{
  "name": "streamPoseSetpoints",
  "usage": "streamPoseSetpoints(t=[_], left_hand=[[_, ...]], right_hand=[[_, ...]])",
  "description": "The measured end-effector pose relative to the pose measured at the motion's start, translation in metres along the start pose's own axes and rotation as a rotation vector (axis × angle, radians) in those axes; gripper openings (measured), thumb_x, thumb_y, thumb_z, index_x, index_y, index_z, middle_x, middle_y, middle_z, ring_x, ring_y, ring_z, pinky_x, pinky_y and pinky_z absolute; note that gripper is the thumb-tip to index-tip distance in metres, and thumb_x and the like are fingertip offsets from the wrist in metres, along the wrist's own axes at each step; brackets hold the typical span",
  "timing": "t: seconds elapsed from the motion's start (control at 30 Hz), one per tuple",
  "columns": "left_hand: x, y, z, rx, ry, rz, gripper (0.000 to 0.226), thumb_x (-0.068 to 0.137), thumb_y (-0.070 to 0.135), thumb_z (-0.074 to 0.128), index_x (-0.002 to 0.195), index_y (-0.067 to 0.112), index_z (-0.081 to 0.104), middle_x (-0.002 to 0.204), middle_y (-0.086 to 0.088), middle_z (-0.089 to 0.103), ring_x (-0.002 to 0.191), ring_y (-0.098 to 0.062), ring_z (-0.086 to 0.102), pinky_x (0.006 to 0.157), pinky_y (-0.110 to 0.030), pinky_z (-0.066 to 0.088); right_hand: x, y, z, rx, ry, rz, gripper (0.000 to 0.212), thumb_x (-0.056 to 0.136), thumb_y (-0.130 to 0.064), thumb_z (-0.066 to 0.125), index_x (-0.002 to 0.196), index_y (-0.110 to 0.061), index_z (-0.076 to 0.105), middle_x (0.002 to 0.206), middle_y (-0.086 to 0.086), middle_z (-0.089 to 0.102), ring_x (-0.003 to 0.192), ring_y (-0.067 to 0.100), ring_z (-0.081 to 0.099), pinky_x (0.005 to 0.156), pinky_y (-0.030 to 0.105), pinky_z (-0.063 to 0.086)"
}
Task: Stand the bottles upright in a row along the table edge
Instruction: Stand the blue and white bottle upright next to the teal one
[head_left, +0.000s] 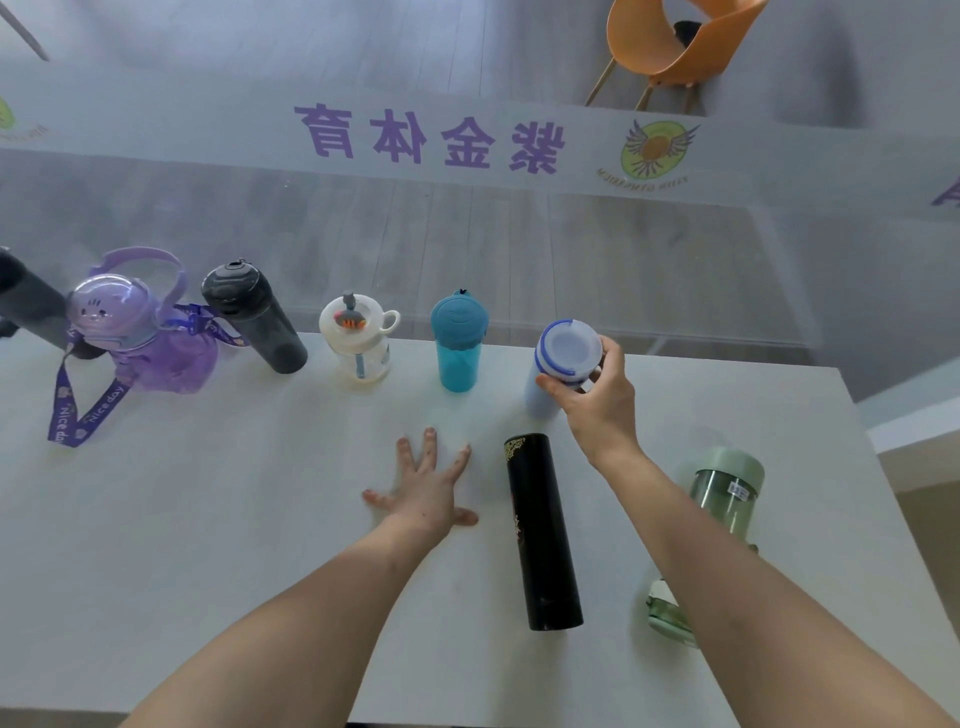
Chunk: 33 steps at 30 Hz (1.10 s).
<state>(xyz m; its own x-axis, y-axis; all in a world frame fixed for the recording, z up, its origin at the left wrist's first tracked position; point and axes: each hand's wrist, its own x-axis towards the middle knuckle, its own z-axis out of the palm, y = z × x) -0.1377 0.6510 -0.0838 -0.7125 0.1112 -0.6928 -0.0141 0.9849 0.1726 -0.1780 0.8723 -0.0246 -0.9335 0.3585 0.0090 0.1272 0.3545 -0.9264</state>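
White tabletop (208, 545), glass wall beyond. Along far edge, nine to one o'clock, upright: dark bottle (26, 306), purple strapped bottle (150, 338), smoky black bottle (260, 322), white straw cup (358, 338), teal bottle (458, 340). Left hand (428, 488) flat, fingers spread, centre. Right hand (597, 400) wrapped around blue-rimmed white bottle (563, 353), one o'clock. Lying flat: black flask (543, 535); green bottle (724, 493), three o'clock.
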Motion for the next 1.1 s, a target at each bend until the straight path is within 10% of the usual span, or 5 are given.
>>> streamPoseSetpoints(t=[1.1], left_hand=[[0.005, 0.000, 0.002, 0.004, -0.001, -0.009, 0.103, 0.088, 0.056, 0.071, 0.153, 0.060, -0.009, 0.163, 0.008, -0.035, 0.150, -0.031, -0.032, 0.101, -0.086, 0.020]], right_hand=[[0.030, 0.004, 0.009, -0.068, -0.044, 0.037, 0.093, 0.076, -0.036, 0.090, 0.150, -0.021, 0.035, 0.138, -0.002, 0.058, 0.124, 0.018, 0.057, 0.106, 0.042, 0.050]])
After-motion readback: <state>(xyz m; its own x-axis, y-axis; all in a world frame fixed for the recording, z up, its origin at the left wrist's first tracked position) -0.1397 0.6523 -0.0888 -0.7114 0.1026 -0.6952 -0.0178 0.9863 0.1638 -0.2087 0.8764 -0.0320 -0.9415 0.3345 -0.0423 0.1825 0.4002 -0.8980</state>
